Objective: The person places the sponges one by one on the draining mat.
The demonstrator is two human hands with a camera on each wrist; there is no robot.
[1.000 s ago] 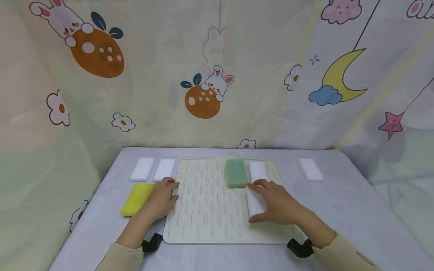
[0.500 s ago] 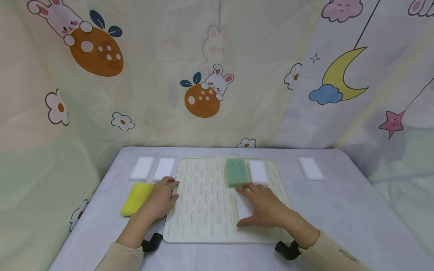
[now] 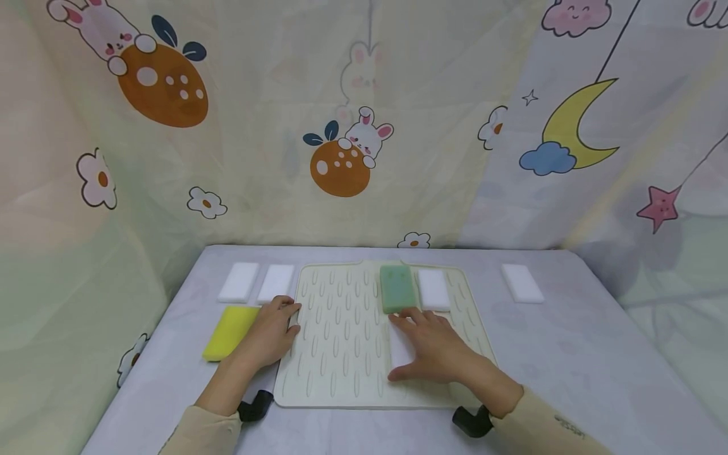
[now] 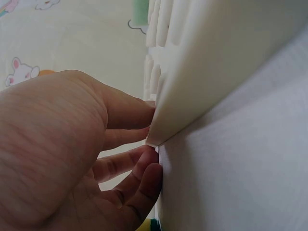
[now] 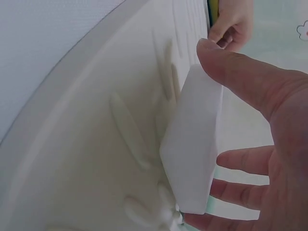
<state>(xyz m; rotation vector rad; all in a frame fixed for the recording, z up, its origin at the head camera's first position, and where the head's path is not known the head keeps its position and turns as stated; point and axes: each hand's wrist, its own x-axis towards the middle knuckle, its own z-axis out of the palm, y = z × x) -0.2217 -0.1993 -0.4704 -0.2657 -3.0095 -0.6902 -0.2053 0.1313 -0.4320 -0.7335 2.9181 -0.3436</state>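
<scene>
A ribbed off-white silicone mat (image 3: 332, 354) lies on the table. My right hand (image 3: 435, 351) spans a white melamine sponge (image 3: 400, 346) on the mat's right half, thumb at the near end and fingers at the far end. In the right wrist view the sponge (image 5: 190, 144) sits low against the ribs, partly tilted in that view. My left hand (image 3: 272, 332) rests at the mat's left edge; in the left wrist view its thumb and fingertips (image 4: 153, 178) touch that edge. Just beyond the right hand, a green sponge (image 3: 397, 289) and another white sponge (image 3: 433, 289) lie side by side on the mat.
A yellow sponge (image 3: 229, 333) lies left of the left hand. Two white sponges, one far left (image 3: 238, 282) and its neighbour (image 3: 276, 283), lie behind it. Another white sponge (image 3: 522, 283) is at the back right. A printed cloth wall (image 3: 256, 126) stands behind the table.
My right hand has slid the white sponge leftward across the mat, away from the mat's right side to a place in front of the green sponge. The left hand has stayed put.
</scene>
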